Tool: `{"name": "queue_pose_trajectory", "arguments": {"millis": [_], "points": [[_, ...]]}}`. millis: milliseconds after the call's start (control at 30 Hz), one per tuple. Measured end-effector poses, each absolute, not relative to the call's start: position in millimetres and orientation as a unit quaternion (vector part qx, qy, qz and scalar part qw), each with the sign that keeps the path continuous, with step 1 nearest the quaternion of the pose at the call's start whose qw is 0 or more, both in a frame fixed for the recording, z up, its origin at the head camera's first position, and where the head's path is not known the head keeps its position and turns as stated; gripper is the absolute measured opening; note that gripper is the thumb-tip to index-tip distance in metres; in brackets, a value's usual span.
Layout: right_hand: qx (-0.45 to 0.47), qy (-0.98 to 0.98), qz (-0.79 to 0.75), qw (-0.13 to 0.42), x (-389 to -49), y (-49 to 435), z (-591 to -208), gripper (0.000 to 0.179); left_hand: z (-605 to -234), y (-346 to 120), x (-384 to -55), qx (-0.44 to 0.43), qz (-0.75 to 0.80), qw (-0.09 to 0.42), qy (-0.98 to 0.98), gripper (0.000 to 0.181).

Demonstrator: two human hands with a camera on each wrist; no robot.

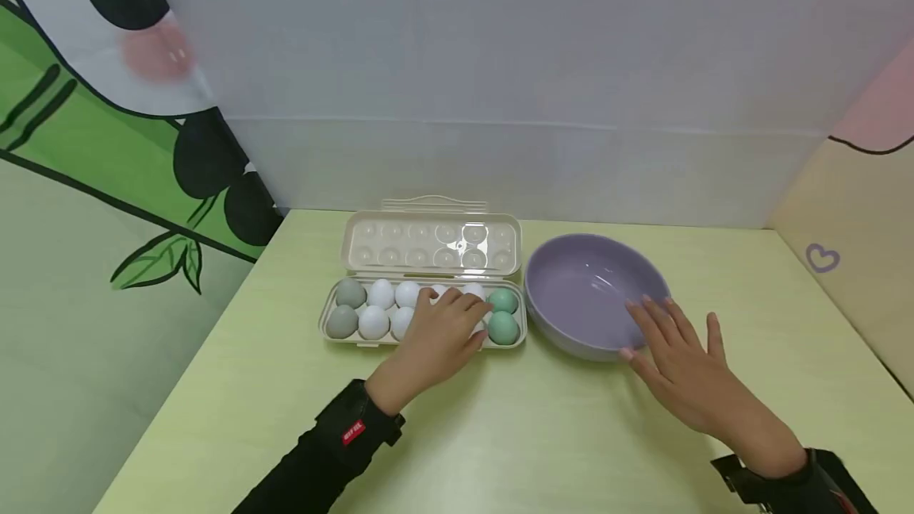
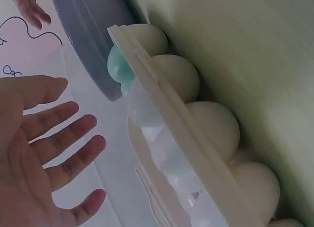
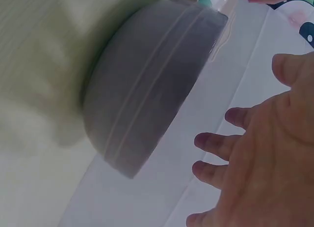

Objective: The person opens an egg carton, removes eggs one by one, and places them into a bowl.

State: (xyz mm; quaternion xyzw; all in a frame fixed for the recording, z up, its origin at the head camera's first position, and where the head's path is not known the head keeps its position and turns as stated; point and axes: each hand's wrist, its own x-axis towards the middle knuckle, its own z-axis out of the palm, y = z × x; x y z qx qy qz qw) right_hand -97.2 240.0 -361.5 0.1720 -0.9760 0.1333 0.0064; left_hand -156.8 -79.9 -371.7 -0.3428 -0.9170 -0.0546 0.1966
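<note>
A clear-lidded egg carton (image 1: 432, 244) lies open on the table, its lid folded back. In its two rows are grey eggs (image 1: 341, 322) at the left end, white eggs (image 1: 374, 324) along the middle and green eggs (image 1: 503, 328) at the right end. Over the middle of the carton hovers my left hand (image 1: 444, 339), hiding some white eggs; the left wrist view shows its fingers spread, with nothing held. Beside the carton stands a purple bowl (image 1: 571, 292) with nothing inside. My right hand (image 1: 689, 379) is held above the bowl's near right rim, fingers spread and the palm bare.
The pale yellow table (image 1: 543, 443) ends at a light fabric backdrop (image 1: 500, 86) right behind the carton. A printed cartoon panel (image 1: 107, 125) stands along the left, and another panel (image 1: 850, 212) borders the right side. Both wrists carry black straps (image 1: 357, 423).
</note>
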Motion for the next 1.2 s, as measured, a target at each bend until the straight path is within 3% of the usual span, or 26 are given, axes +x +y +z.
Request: {"name": "queue_pose_trajectory", "arguments": {"millis": [200, 600, 1033, 1200], "points": [[0.189, -0.974, 0.126, 0.008, -91.4, 200.1, -360.5, 0.058, -381.0, -68.8, -161.0, -0.34, -0.041, 0.196, -0.919, 0.029], [0.256, -0.963, 0.086, -0.005, -100.4, 168.0, -380.9, 0.072, -395.9, -44.5, -166.6, -0.292, -0.003, 0.121, -0.949, 0.024], [0.257, -0.963, 0.072, 0.039, -98.8, 163.8, -386.7, 0.068, -397.4, -44.0, -164.6, -0.315, -0.044, 0.146, -0.937, 0.023], [0.26, -0.962, 0.069, 0.038, -98.7, 163.9, -383.3, 0.066, -384.7, -51.9, -163.0, -0.319, -0.11, 0.178, -0.924, 0.034]]}}
